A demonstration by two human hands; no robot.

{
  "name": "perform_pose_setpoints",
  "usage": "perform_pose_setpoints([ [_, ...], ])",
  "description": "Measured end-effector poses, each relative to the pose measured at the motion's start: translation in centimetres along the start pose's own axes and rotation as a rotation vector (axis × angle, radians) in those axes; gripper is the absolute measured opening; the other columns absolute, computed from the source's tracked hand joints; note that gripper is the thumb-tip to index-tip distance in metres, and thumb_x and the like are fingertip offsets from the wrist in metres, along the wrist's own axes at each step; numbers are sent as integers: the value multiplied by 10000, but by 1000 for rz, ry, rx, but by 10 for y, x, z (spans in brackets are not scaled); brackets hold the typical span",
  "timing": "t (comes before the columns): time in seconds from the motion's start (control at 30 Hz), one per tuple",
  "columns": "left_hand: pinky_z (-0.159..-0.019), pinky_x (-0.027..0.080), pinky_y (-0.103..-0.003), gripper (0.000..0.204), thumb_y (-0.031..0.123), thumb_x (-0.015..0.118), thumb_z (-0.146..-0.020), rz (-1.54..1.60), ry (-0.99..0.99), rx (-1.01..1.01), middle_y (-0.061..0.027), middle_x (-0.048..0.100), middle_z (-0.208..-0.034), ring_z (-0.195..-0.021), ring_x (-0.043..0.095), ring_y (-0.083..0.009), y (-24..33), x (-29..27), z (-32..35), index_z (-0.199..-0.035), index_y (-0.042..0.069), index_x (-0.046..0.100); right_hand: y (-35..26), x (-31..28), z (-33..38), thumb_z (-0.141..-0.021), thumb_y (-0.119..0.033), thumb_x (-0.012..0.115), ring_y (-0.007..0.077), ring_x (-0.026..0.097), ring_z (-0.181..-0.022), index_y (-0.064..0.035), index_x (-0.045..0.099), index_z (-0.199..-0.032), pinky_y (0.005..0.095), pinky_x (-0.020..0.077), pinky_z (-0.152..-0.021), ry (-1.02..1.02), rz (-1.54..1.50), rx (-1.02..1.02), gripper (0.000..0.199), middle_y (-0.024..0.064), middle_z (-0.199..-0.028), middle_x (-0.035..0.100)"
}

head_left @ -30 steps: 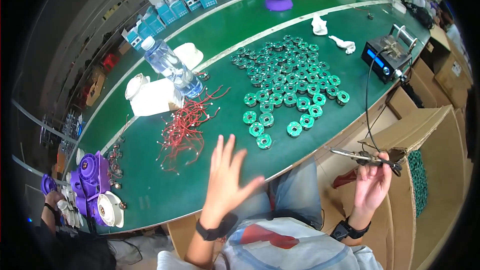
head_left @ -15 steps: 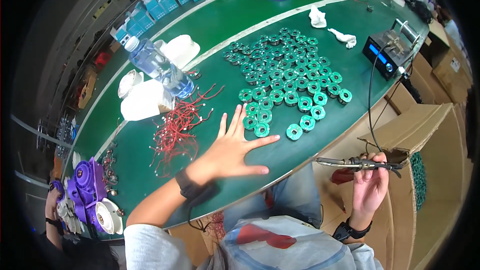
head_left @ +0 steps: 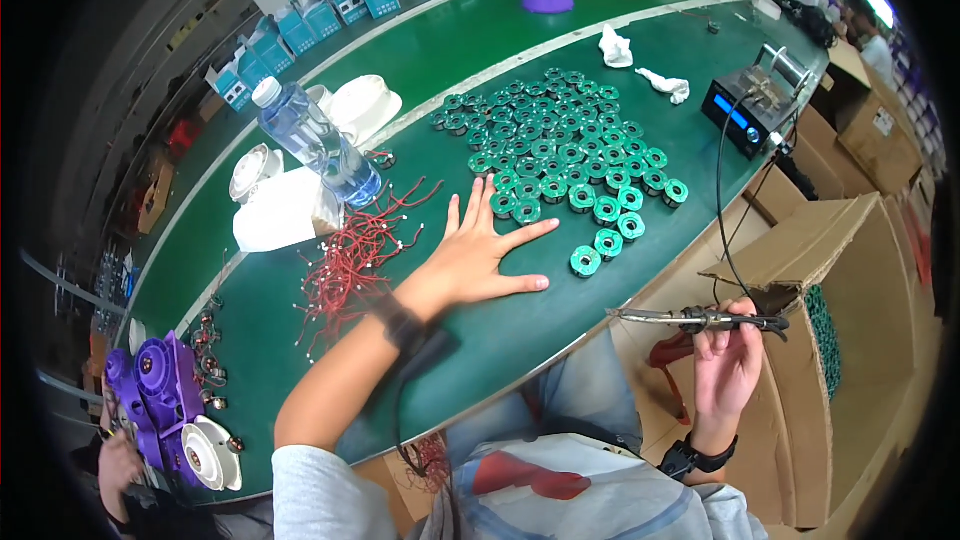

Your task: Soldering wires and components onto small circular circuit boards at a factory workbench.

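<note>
My left hand [head_left: 475, 262] lies spread over the green tabletop, fingers pointing away from me. Its fingertips touch or nearly touch the near-left edge of a cluster of small round coils with green ring-shaped boards [head_left: 553, 187]. Over the front edge of the table, my right hand [head_left: 727, 365] grips a soldering iron [head_left: 700, 319] with a dark handle, its metal tip pointing left. Red wires with white ends [head_left: 350, 265] lie in a tangled heap left of my left hand. A black strap is around each of my wrists.
A soldering station [head_left: 745, 110] with a blue display stands at right, its cable hanging near my right hand. Below is an open cardboard box [head_left: 860, 340]. A water bottle [head_left: 318, 143], white housings, purple parts [head_left: 165, 375] and another person's hand [head_left: 120, 462] are at left.
My left hand has slid away from me, and the nearest coils have been pushed in against the cluster. The right hand still holds the soldering iron. The whole view has shifted slightly.
</note>
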State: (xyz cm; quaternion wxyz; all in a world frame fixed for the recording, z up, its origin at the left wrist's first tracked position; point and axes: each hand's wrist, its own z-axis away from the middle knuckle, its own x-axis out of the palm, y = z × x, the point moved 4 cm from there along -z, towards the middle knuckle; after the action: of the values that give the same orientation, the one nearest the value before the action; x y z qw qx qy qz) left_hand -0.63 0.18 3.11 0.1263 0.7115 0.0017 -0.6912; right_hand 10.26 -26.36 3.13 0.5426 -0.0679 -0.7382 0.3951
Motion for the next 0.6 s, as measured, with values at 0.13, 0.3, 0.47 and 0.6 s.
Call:
perform_pose_setpoints([
  [0.13,-992,74,-492,686,595,550,-654,88,-106,-89,-386,28,-1273,-1227,12,-466,9,-25,34,-1255,358,319,9,14,2,-825,-138,445,61,370,-592,-13,448,-943,205,330,-512,5,11,-11,173,10,-712,420],
  [0.3,-948,274,-428,366,249,619,-716,237,11,-122,-241,381,-1208,-1157,335,-360,34,-70,127,-1050,112,556,45,23,-1,-797,-144,500,72,375,-585,-10,447,-971,194,320,-521,-95,-23,132,225,14,-679,433],
  [0.47,-628,448,-298,73,23,609,-687,538,389,-447,-111,601,-758,-711,582,-231,25,-66,229,-647,-3,553,89,50,16,-777,-161,531,79,411,-574,-38,433,-918,203,349,-503,-212,7,289,211,33,-720,484],
  [0.6,-470,341,-212,321,17,581,-735,639,759,-891,-51,498,-524,-504,452,-80,2,-44,311,-504,15,359,98,57,23,-780,-173,520,72,390,-535,-47,419,-871,192,348,-512,-267,66,294,184,7,-617,424],
])
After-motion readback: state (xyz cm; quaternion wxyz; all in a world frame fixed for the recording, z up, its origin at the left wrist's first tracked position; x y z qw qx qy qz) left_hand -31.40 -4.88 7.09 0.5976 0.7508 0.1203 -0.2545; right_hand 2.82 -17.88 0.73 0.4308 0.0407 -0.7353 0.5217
